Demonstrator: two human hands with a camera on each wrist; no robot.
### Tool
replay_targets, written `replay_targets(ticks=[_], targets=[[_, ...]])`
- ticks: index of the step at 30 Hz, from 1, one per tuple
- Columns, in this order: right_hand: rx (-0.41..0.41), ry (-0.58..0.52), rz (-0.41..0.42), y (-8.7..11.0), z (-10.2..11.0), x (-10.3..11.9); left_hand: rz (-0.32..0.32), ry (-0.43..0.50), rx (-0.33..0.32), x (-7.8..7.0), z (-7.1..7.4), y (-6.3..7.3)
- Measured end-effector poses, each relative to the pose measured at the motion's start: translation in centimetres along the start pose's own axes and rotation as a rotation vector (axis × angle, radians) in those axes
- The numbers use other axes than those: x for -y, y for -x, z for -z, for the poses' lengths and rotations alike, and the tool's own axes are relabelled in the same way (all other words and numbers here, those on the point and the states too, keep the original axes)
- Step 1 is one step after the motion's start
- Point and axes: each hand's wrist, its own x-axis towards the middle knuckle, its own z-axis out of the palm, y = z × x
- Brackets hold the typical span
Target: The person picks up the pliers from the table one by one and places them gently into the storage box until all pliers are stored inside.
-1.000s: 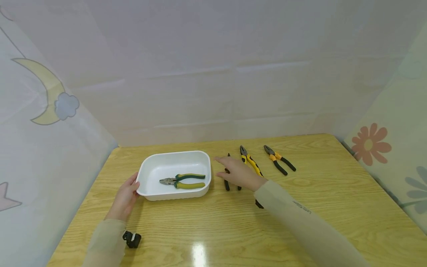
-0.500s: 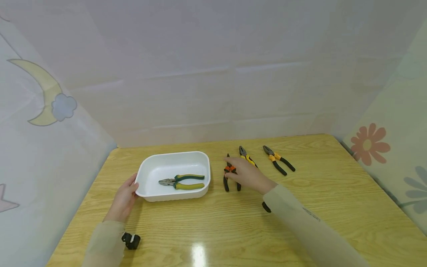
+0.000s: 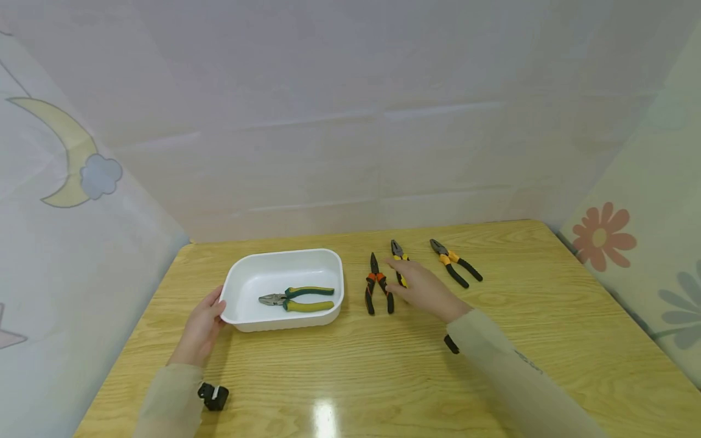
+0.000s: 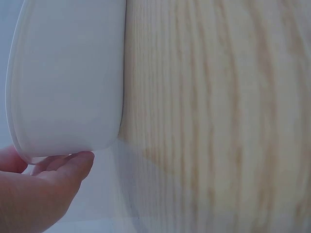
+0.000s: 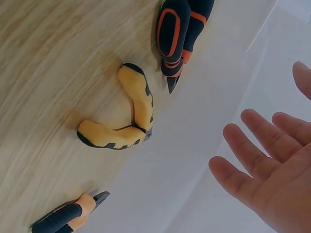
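Note:
My left hand [image 3: 198,331] grips the left end of a white plastic tray [image 3: 280,326], thumb on the rim; the left wrist view shows its fingers under the tray's edge. Inside lie green-and-yellow combination pliers [image 3: 306,306]. My right hand [image 3: 424,291], fingers spread and holding nothing, hovers over yellow-and-black pliers [image 3: 397,248], partly covering their handles in the head view. In the right wrist view the yellow handles [image 5: 142,99] show apart from the fingers. Just left of that hand lie red-and-black long-nose pliers [image 3: 370,297].
Orange-and-black pliers [image 3: 445,258] rest farther right on the wooden table [image 3: 274,377]. Behind the table hangs a pale cloth wall [image 3: 306,152], with printed side walls left and right. A small black wrist camera [image 3: 213,396] sits by the left sleeve.
My right hand has moved right, from over the red-and-black long-nose pliers to over the yellow-and-black pliers, uncovering the former. My left hand keeps its grip on the tray.

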Motion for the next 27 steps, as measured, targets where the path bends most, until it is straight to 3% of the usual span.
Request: replay_targets(ticks=[13, 21, 27], targets=[[-0.044, 0.034, -0.032, 0.7, 0.4, -1.5, -0.006, -0.01, 0.006, 0.0, 0.0, 0.2], [-0.035, -0.007, -0.053, 1.2, 0.6, -2.1, -0.001, -0.005, 0.005, 0.0, 0.1, 0.0], [-0.069, 0.014, -0.034, 1.6, 0.7, -2.7, -0.003, -0.011, 0.007, 0.1, 0.1, -0.1]])
